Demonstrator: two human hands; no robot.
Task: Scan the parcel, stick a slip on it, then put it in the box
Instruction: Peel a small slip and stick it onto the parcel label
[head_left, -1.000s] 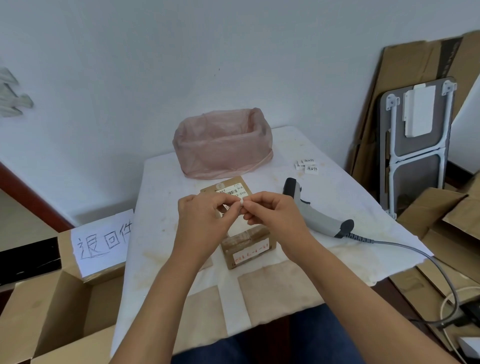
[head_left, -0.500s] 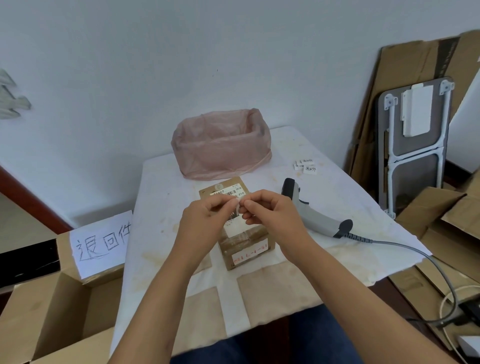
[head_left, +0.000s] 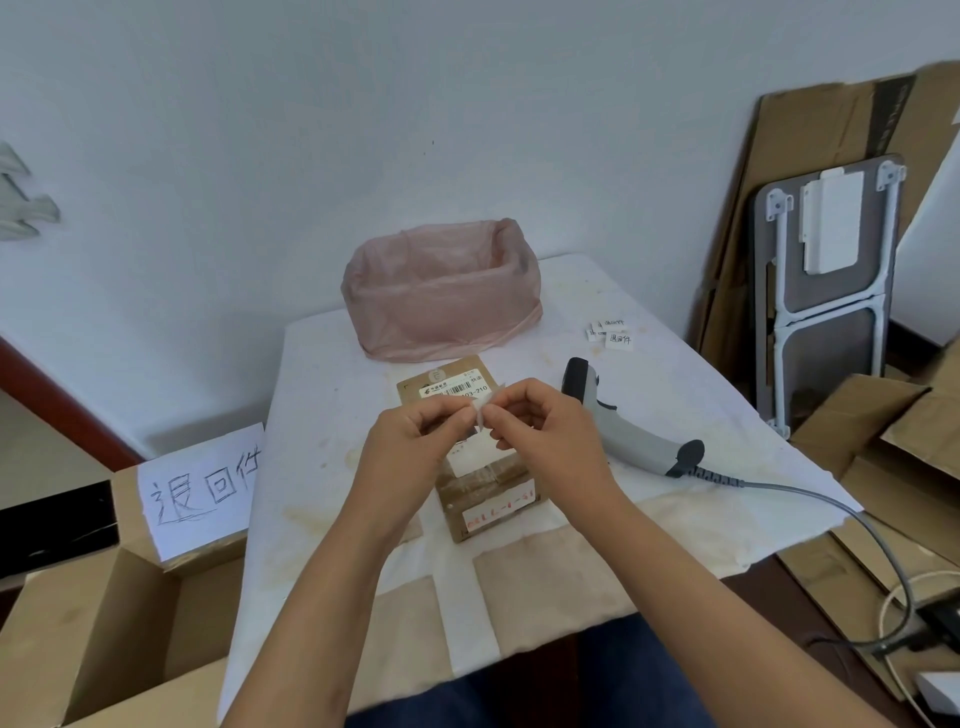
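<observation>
A small brown cardboard parcel (head_left: 483, 488) with a barcode label lies in the middle of the white table (head_left: 311, 415). Just above it, my left hand (head_left: 410, 447) and my right hand (head_left: 545, 436) pinch a small white slip (head_left: 483, 408) between their fingertips, and the paper looks split at the edge. The grey and black barcode scanner (head_left: 623, 426) rests on the table to the right of the parcel. More small white slips (head_left: 610, 332) lie at the back right. An open cardboard box (head_left: 104, 639) with a handwritten paper sign stands on the floor at the left.
A bin lined with a pink plastic bag (head_left: 441, 296) stands at the back of the table. The scanner cable (head_left: 857, 530) runs off the right edge to the floor. Flattened cardboard and a folded table (head_left: 826, 291) lean against the right wall.
My fingertips have drawn slightly apart and the slip now shows between them, lifted a little higher. The parcel and the scanner have not moved.
</observation>
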